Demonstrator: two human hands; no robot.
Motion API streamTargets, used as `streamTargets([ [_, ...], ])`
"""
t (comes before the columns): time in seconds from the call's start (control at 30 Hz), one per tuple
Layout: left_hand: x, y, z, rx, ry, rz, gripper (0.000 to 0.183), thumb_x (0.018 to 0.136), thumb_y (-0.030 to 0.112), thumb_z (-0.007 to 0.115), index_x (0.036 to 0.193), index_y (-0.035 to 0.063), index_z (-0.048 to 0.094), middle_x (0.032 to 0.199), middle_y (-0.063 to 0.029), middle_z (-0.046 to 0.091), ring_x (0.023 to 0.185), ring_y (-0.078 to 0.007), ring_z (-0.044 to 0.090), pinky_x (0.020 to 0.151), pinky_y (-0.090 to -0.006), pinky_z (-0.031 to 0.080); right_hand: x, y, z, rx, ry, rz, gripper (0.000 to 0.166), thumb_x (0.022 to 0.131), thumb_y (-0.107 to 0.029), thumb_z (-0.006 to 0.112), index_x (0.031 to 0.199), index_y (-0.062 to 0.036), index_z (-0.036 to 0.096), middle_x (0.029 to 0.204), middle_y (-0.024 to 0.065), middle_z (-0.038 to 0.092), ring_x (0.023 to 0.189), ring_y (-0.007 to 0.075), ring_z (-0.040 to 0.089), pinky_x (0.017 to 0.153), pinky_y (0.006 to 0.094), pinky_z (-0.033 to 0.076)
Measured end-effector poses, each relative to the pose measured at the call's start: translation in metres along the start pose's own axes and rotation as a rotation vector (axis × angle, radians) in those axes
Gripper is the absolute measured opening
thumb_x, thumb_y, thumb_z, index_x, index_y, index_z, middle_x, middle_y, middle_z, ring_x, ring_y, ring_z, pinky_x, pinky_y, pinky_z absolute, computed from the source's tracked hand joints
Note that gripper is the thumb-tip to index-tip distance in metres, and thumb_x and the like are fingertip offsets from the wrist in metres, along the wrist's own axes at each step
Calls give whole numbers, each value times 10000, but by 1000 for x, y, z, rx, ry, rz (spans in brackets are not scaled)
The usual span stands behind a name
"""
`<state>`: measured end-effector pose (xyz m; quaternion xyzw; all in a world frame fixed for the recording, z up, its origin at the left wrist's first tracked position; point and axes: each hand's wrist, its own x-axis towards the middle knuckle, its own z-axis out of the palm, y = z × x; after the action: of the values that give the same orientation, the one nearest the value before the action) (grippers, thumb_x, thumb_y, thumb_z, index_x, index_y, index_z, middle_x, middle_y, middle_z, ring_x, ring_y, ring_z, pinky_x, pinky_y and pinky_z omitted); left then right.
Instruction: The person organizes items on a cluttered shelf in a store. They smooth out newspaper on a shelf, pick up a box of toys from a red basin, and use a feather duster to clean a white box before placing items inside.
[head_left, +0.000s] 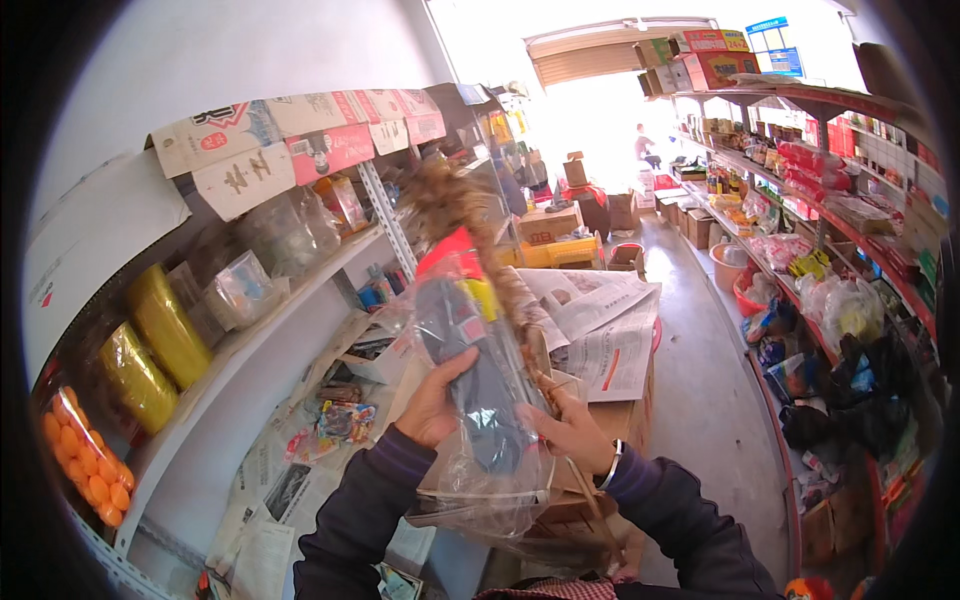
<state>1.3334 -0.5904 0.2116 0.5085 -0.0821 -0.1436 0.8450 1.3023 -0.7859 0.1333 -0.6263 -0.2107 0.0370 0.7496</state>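
Observation:
A clear plastic packet (474, 375) is held up in front of me, slightly tilted. Dark, sole-shaped goods, which may be insoles, show through it under a red and yellow top. My left hand (439, 401) grips its left side, thumb across the front. On the opposite edge, the thumb of my right hand (570, 431) presses against the packet. A brown feather duster (442, 191) runs behind the packet, its feathers blurred at the top. Its thin handle (592, 502) passes through my right hand and slants down below it. The fingers behind the packet are hidden.
Newspapers (611, 337) cover stacked cartons just beyond my hands. At left, a metal shelf (300, 300) carries yellow rolls (169, 326) and a bag of orange balls (88, 457). Loaded shelving (847, 202) lines the aisle floor (705, 450) at right. A person (645, 145) is near the bright doorway.

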Motion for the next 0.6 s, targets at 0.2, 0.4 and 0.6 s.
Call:
streamTargets([
  [0.2, 15, 15, -12, 16, 97, 43, 215, 846, 179, 607, 1040, 87, 585, 933, -39, 645, 824, -180, 634, 758, -343, 524, 2, 7, -10, -525, 346, -596, 549, 786, 50, 466, 1324, 37, 363, 1251, 303, 450, 1188, 361, 455, 981, 365, 358],
  [0.4, 45, 21, 7, -21, 4, -132, 168, 830, 171, 624, 968, 83, 588, 881, -46, 643, 790, -178, 641, 729, -330, 543, -17, 6, -57, -343, 451, -430, 456, 849, -14, 486, 1296, 28, 409, 1194, 204, 539, 1094, 239, 530, 937, 314, 389],
  [0.6, 76, -28, 68, 50, -134, -326, 189, 834, 156, 630, 972, 33, 592, 882, -84, 654, 747, -185, 651, 699, -311, 553, -44, 3, -95, -140, 622, -311, 396, 937, -109, 464, 1299, 42, 404, 1161, 93, 541, 1006, 148, 499, 853, 265, 405],
])
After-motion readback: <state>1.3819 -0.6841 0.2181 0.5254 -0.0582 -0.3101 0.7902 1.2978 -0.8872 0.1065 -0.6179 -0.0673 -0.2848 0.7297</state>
